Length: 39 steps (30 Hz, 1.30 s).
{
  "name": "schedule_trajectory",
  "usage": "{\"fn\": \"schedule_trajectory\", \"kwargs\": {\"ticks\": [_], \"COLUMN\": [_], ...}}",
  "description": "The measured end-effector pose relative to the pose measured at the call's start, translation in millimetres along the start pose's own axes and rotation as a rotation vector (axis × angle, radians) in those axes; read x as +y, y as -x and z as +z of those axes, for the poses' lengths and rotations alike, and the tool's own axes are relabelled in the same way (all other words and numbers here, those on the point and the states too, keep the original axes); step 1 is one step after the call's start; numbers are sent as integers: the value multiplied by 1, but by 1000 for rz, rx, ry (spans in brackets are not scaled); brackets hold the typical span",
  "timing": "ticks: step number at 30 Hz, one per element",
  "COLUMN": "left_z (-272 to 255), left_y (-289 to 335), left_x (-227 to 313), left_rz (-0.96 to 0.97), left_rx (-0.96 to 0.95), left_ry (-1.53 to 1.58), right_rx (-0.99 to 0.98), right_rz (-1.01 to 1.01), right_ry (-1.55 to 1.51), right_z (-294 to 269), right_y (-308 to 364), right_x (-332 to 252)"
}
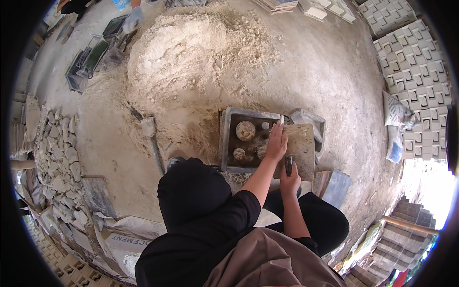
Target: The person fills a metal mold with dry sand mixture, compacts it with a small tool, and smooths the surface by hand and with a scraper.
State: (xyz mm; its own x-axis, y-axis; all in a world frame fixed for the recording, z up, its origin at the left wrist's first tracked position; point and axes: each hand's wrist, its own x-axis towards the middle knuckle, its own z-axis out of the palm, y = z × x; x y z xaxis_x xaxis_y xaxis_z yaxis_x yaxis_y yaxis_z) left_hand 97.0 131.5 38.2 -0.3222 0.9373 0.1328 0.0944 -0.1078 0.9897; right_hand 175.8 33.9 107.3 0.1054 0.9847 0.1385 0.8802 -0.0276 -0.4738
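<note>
A rectangular metal mould (224,138) lies on the ground before me, with round plugs inside, among them a dusty disc (245,130). My left hand (276,142) stretches over its right part, fingers extended and resting by the edge of a flat dusty board (302,143). A small pale piece (282,119) shows at the fingertips. The board overlaps the mould's right side. Closed around a dark handle (289,165), my right hand (290,182) is at the board's near edge; what the handle belongs to cannot be made out.
A heap of pale powdery material (186,52) lies beyond the mould. To the left are a long-handled tool (152,136) and broken rubble (60,158). Stacked blocks (416,71) line the right. Another person's gloved hand (133,20) is near dark moulds (91,57) at the far left.
</note>
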Motion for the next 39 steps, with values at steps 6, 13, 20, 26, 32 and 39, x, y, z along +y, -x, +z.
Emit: {"fn": "schedule_trajectory", "kwargs": {"ticks": [6, 13, 20, 26, 32, 39], "left_z": [3, -30, -51, -83, -78, -79], "left_y": [4, -20, -39, -39, -12, 57], "left_x": [-5, 10, -3, 3, 7, -4], "left_rz": [36, -143, -320, -430, -147, 219], "left_rx": [45, 34, 161, 393, 263, -46], "left_ry": [6, 258, 516, 148, -180, -674], "right_rx": [-6, -25, -23, -29, 50, 86], "right_rz": [-22, -31, -171, -276, -97, 361], "right_ry": [106, 130, 184, 135, -125, -848], "right_z": [5, 6, 11, 9, 6, -36], "right_y": [-1, -12, -21, -15, -20, -59], "right_x": [-2, -16, -33, -29, -20, 3]}}
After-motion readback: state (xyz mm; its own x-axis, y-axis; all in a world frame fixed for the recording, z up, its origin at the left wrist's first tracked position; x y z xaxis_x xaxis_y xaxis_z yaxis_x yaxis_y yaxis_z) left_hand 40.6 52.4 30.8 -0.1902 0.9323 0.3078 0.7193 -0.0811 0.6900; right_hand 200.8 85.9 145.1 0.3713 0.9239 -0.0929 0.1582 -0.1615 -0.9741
